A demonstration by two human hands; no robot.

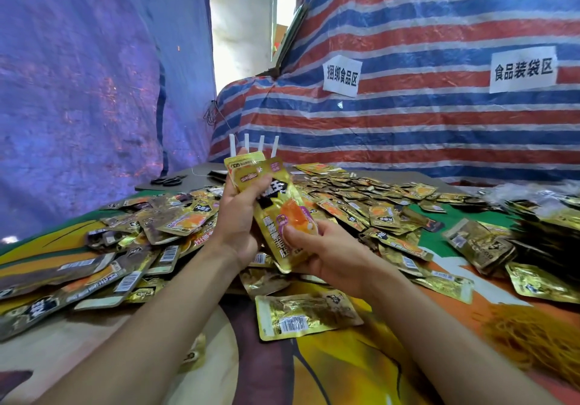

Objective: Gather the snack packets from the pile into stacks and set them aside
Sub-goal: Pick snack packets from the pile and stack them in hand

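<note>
I hold a small stack of gold snack packets [276, 213] upright in front of me, above the table. My left hand [238, 216] grips the stack from the left, fingers curled round its upper part. My right hand [317, 247] pinches its lower end, thumb on the orange picture. A wide pile of gold packets [370, 203] covers the table behind and to both sides. One packet [306, 315] lies face down, barcode up, just below my hands.
Black scissors [166, 181] lie at the far left of the table. White upright strips [254, 144] stand behind the stack. Yellow rubber bands [533, 338] lie in a heap at the right. A striped tarpaulin [423, 115] with paper signs closes the back.
</note>
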